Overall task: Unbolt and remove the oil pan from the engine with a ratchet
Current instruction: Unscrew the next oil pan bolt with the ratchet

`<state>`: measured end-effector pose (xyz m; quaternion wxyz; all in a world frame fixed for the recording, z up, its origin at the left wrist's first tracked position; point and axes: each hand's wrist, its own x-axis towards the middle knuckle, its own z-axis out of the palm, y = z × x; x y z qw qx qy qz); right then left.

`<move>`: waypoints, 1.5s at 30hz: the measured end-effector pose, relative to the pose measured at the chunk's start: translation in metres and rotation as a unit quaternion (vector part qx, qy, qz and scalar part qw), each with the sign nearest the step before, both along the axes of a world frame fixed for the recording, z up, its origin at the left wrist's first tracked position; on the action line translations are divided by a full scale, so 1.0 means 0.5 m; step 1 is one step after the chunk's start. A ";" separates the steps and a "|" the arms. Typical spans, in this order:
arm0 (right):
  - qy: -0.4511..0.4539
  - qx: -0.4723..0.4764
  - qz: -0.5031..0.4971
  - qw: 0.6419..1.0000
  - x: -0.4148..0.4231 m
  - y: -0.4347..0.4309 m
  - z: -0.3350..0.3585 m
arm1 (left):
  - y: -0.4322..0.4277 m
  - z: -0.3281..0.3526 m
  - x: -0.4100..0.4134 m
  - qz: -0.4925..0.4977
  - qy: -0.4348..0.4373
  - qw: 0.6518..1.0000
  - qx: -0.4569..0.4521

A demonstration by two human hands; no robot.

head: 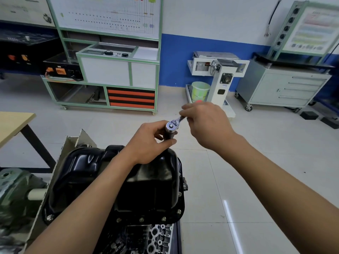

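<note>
A glossy black oil pan [102, 173] sits on top of the upturned engine [152, 237], with several bolts along its near flange [141, 219]. Above the pan's far right corner stands a chrome ratchet [171, 126]. My left hand [148, 142] grips the dark socket under the ratchet head. My right hand [205, 123] holds the ratchet's handle, which is mostly hidden in the fist. Both forearms reach over the pan.
A wooden table [12, 125] stands at the left. Behind are a green-framed training bench [110, 70], a white machine stand [220, 77] with a green bucket [200, 90], and a grey drawer cabinet [286, 88]. Tiled floor lies to the right.
</note>
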<state>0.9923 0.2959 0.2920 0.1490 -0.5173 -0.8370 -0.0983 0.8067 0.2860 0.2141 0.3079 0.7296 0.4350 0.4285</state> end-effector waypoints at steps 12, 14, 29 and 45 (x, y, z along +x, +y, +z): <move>0.034 0.002 0.054 0.998 0.008 -0.010 -0.014 | 0.005 -0.006 -0.001 0.037 -0.046 0.998 -0.019; 0.000 0.001 0.013 1.000 0.014 -0.031 -0.006 | 0.007 -0.009 0.000 0.043 -0.050 0.998 -0.014; 0.055 -0.156 -0.038 0.986 -0.024 -0.120 0.008 | 0.004 -0.003 0.001 0.038 -0.061 0.997 0.007; 0.108 -0.059 0.122 0.985 -0.001 0.009 -0.011 | -0.006 0.005 -0.002 0.011 -0.029 0.999 -0.025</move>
